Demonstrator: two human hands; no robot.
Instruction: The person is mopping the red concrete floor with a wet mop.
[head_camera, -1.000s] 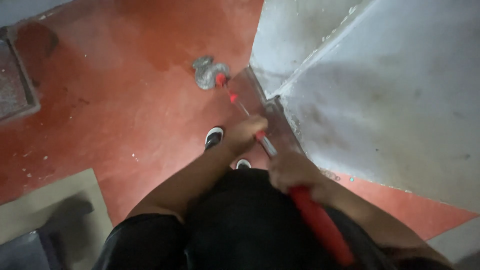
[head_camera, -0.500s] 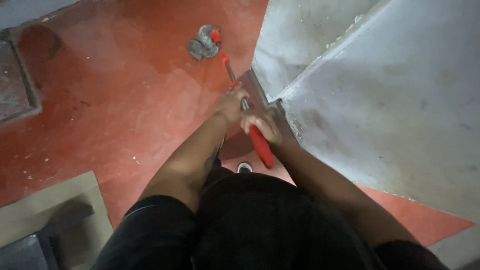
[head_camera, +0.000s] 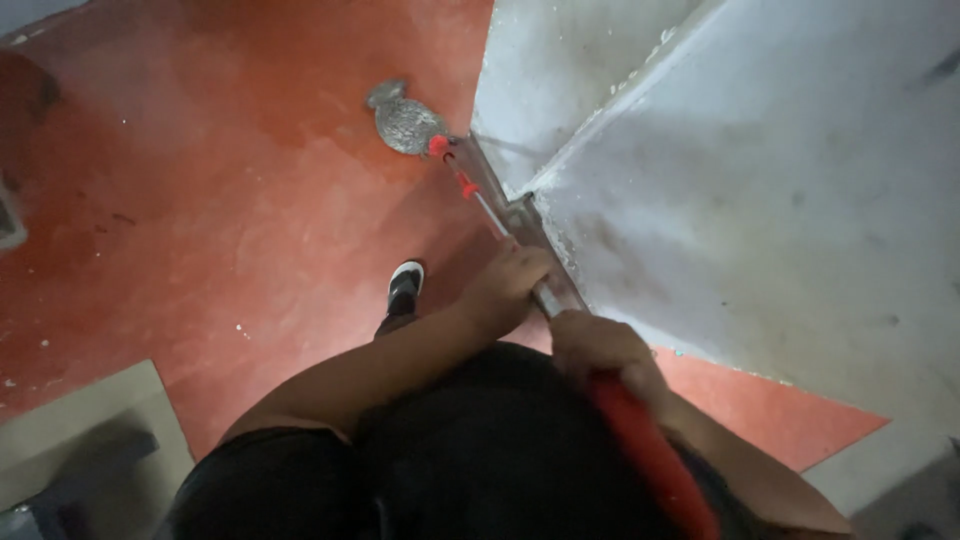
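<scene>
Mop head (head_camera: 405, 124) pulled back toward the person since the half-second-ago shot: it was out on open floor, now it sits tight by the wall corner. Both hands have slid back along the handle and spread apart; they were bunched together before.

Left to right:
- Beige mat (head_camera: 90, 425) at the lower-left corner of the floor, dark object on it, too dim to identify.
- Red floor (head_camera: 200, 230), wet-looking sheen, a few pale specks near the left edge.
- Black shoe with white toe (head_camera: 404, 285) planted on the floor, just left of the handle.
- Grey stringy mop head on the floor at the foot of the grey wall (head_camera: 760, 200), red collar where it meets the shaft.
- Left hand (head_camera: 505, 285) wrapped shut around the metal part of the mop handle (head_camera: 500, 225), lower down the shaft.
- Right hand (head_camera: 598, 345) closed on the handle where the red grip (head_camera: 650, 455) begins; the grip runs back past the body toward the bottom edge.
- Handle lies diagonal, close along the wall's base edge; whether it touches the wall, can't tell.
</scene>
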